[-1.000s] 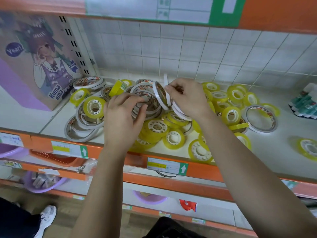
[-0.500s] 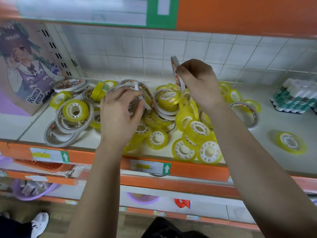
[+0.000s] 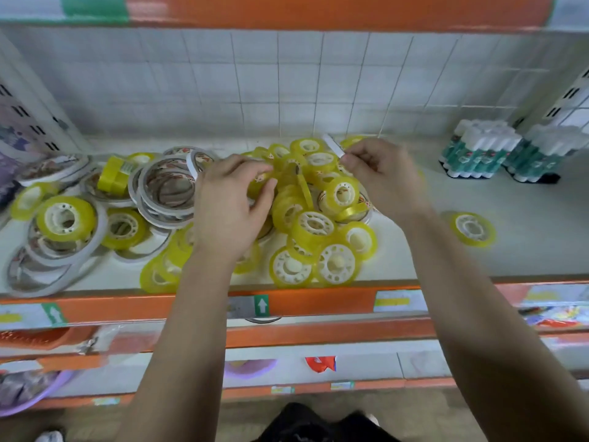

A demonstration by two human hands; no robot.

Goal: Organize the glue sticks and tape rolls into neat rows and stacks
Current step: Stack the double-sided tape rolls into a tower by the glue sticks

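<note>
Both hands had shifted since half a second before. The right hand (image 3: 384,178) had come down from above the pile to just over it, and the left hand (image 3: 228,205) had moved off the wide white tape rings (image 3: 165,189) onto the heap of yellow tape rolls (image 3: 314,224).

The heap looked the likeliest trouble. Its rolls lay tilted and leaning on one another, and the front yellow rolls (image 3: 291,271) sat right at the orange shelf lip (image 3: 318,301). Tugging one from the middle could have sent neighbours sliding over that edge. The thin white tape roll (image 3: 332,144), held only by its rim, might also have slipped from the pinch.

The left hand was palm-down, its fingers and thumb curled round a small yellow tape roll (image 3: 262,181) at the heap's left side, though blur softened that. The right hand was turned inward, its fingertips pinched together on the thin white roll above the heap's back.

The glue sticks (image 3: 478,151) stood upright in packs at the far right of the shelf (image 3: 526,250), well apart from the hands.
</note>
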